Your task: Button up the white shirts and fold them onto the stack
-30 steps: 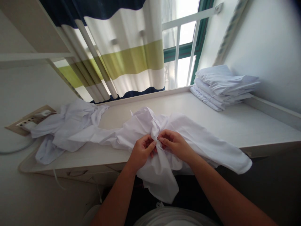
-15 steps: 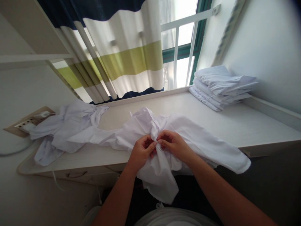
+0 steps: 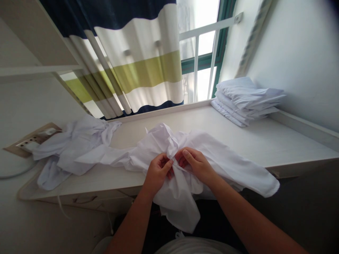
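A white long-sleeved shirt lies rumpled across the desk's front edge, one sleeve stretched to the right and its lower part hanging over. My left hand pinches the cloth below the collar between thumb and fingertips. Close beside it, my right hand has its fingers curled round the same gathered cloth, with the thumb raised off the fingertips. Whatever small part sits between the fingertips is hidden. To the left, another crumpled heap of white cloth touches the shirt's left side.
A stack of folded white garments stands at the back right of the white desk. A socket panel with plugs is at the left wall. Behind are a striped curtain and a window with a white railing.
My right thumb has lifted off the pinched cloth, and the right fingers have loosened slightly. The left hand stays at the same spot on the shirt. The view has shifted slightly.
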`<state>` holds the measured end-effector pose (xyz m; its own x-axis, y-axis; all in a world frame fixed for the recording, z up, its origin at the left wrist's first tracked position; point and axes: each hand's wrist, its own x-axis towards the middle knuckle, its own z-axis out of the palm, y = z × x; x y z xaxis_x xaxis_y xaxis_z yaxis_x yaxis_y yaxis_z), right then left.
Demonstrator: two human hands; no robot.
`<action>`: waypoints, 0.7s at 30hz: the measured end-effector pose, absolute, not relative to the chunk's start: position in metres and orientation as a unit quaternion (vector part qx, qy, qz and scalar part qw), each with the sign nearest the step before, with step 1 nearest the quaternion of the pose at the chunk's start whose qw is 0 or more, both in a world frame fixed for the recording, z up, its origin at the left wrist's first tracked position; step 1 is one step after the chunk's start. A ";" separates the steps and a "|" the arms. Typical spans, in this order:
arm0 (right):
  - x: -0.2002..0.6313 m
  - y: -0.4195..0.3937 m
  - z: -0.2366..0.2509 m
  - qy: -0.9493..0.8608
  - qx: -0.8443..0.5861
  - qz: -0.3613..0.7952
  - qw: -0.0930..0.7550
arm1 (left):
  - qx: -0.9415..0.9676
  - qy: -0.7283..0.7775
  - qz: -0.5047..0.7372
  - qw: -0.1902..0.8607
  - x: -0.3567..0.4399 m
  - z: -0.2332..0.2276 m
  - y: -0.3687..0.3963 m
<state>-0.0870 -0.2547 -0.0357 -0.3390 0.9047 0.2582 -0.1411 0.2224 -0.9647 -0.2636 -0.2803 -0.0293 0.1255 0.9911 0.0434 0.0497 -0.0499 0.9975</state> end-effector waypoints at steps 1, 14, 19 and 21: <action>-0.084 -0.256 -0.032 -0.620 -0.312 0.527 0.490 | 0.544 0.469 0.470 0.513 -0.264 -0.027 -0.280; -0.065 -0.254 0.015 -0.844 -0.391 0.173 0.323 | 0.579 0.505 0.568 0.294 -0.319 0.068 -0.169; -0.086 -0.236 0.002 -0.838 -0.451 0.117 0.284 | 0.606 0.641 0.401 0.247 -0.332 0.059 -0.153; -0.091 -0.231 0.000 -0.831 -0.470 0.111 0.276 | 0.615 0.674 0.355 0.204 -0.333 0.050 -0.166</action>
